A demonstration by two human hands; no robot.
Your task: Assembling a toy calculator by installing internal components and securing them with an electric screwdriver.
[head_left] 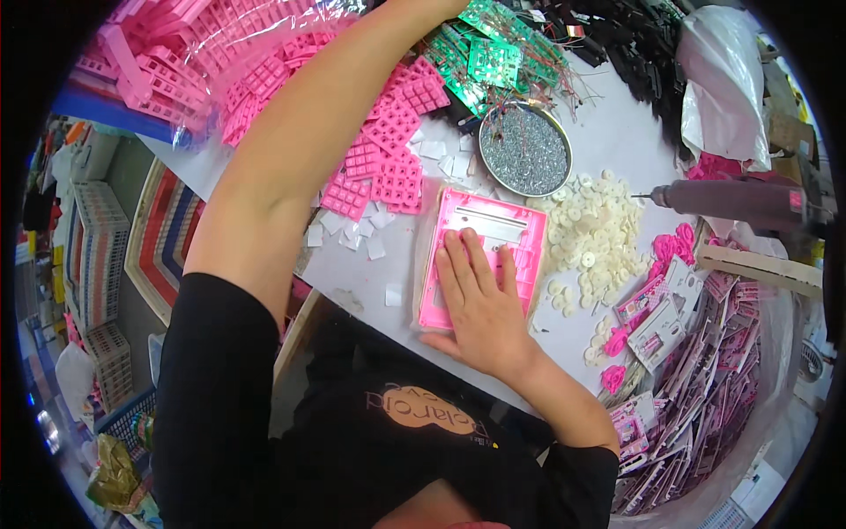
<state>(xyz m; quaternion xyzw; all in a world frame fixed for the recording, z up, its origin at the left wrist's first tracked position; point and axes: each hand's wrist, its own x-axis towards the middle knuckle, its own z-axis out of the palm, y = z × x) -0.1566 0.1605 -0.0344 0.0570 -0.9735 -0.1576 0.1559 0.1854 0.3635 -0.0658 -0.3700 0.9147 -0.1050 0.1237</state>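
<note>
The right hand (pixel 483 316) rested palm down on a pink casing (pixel 509 220), its grip spread, fingers laid across the casing's face and thumb out past the lower left edge; the casing lay on the tabletop (pixel 348 275), in front of the person's body, its silvery strip uncovered above the fingertips; the left forearm (pixel 344 97) stretched up across the pink keypad pieces (pixel 401 181) to the top edge of the view, near the green circuit boards (pixel 493 62); the left hand was out of sight there, so I cannot tell how its grip stood.

Just above the casing stood a round dish (pixel 482 145) filled with small grey metal bits (pixel 526 152); white discs (pixel 586 234) were heaped to the casing's right, and small white squares (pixel 352 234) were scattered to its left; beyond the discs a dark power tool (pixel 731 201) pointed its thin tip leftward; black parts (pixel 626 35) were piled at the upper right; at the lower right, pink and white parts (pixel 696 388) filled a clear-lined container (pixel 784 353).
</note>
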